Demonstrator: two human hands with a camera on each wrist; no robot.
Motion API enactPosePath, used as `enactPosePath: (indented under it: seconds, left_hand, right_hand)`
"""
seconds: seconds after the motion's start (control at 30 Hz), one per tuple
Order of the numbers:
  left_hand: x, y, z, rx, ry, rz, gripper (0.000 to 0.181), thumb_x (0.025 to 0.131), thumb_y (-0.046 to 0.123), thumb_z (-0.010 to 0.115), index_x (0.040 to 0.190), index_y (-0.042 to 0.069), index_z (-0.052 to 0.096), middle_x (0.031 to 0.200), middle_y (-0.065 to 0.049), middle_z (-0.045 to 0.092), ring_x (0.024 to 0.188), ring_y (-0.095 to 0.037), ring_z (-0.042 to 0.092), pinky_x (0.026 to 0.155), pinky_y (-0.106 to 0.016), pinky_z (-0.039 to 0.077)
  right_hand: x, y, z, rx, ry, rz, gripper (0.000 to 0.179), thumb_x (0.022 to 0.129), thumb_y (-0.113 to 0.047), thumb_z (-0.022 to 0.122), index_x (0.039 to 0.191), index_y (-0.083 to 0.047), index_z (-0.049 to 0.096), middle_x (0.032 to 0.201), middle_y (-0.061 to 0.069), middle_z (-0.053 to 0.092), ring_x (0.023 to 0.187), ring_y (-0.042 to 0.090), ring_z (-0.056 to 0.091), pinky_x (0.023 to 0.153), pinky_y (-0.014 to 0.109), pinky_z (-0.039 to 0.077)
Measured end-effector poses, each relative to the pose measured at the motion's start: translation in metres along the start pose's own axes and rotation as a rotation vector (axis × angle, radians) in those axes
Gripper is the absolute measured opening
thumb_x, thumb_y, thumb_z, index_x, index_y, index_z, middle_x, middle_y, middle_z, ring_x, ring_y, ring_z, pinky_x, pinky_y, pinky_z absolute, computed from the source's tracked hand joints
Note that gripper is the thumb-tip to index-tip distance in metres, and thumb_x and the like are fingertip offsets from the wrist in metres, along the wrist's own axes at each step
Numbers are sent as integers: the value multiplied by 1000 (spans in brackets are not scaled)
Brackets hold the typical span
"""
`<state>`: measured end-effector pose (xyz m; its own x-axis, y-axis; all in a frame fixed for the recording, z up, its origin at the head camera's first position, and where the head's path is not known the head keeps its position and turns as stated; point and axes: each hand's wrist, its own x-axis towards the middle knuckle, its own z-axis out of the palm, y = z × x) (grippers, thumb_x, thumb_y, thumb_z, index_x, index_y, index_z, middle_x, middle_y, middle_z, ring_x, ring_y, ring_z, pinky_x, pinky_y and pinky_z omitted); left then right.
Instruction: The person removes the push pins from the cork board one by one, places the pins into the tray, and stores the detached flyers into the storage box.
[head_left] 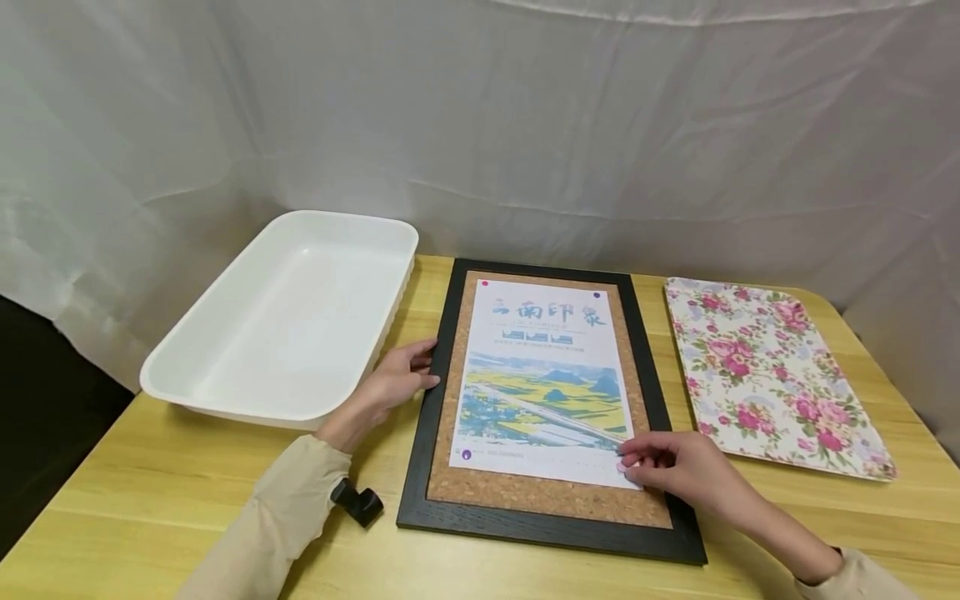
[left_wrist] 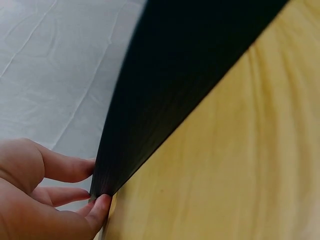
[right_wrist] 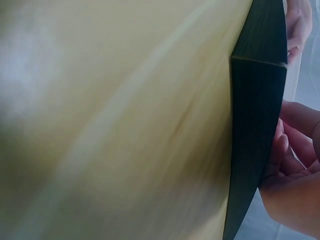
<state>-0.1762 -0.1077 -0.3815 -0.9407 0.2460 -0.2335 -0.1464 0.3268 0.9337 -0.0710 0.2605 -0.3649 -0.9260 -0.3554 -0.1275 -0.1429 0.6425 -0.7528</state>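
A corkboard (head_left: 551,502) in a black frame (head_left: 540,533) lies on the table, bearing a printed landscape poster (head_left: 540,375). Pins sit at three poster corners: red (head_left: 485,283), dark (head_left: 596,295) and purple (head_left: 467,455). At the lower right corner, my right hand (head_left: 678,467) pinches a small pale push pin (head_left: 622,468) against the paper. That hand's fingers show above the frame edge in the right wrist view, the pin hidden there. My left hand (head_left: 397,375) holds the frame's left side; in the left wrist view its fingertips (left_wrist: 102,202) touch the dark edge.
A deep white plastic tray (head_left: 277,317) stands left of the board. On the right lies a flat floral-patterned tray (head_left: 772,375). A grey-white curtain (head_left: 525,125) hangs behind the wooden table (head_left: 150,500). A black wrist mount (head_left: 357,502) sits at the left cuff.
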Motion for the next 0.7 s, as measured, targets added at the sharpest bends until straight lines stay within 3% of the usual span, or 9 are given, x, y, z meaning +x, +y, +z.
enactPosePath:
  seconds: [0.2, 0.33, 0.43, 0.7]
  left_hand:
    - [0, 0, 0, -1, -2, -10, 64, 93, -9, 54, 150, -4, 26, 141, -27, 41, 129, -38, 41, 102, -44, 41]
    - [-1, 0, 0, -11, 0, -20, 65, 93, -10, 54, 151, -3, 26, 140, -27, 42, 128, -39, 42, 101, -43, 41]
    - [-1, 1, 0, -14, 0, -17, 65, 93, -9, 54, 151, -2, 26, 140, -27, 42, 128, -39, 42, 101, -43, 41]
    - [1, 1, 0, 5, -2, -16, 65, 93, -8, 55, 151, -2, 26, 140, -26, 42, 128, -38, 42, 102, -44, 40]
  right_hand:
    - [3, 3, 0, -109, -1, -140, 18, 87, -11, 72, 103, -4, 75, 87, -1, 69, 67, 3, 56, 54, 23, 46]
    - [5, 2, -1, -137, 7, -210, 13, 85, -9, 73, 98, -7, 78, 94, 3, 72, 78, 8, 63, 58, 23, 50]
    - [6, 1, -2, -131, 4, -214, 11, 84, -7, 74, 95, -8, 78, 93, 2, 72, 83, 10, 65, 60, 24, 52]
    - [7, -2, -4, -123, -44, -121, 8, 87, -10, 72, 92, -11, 77, 88, -5, 69, 68, 3, 57, 55, 24, 47]
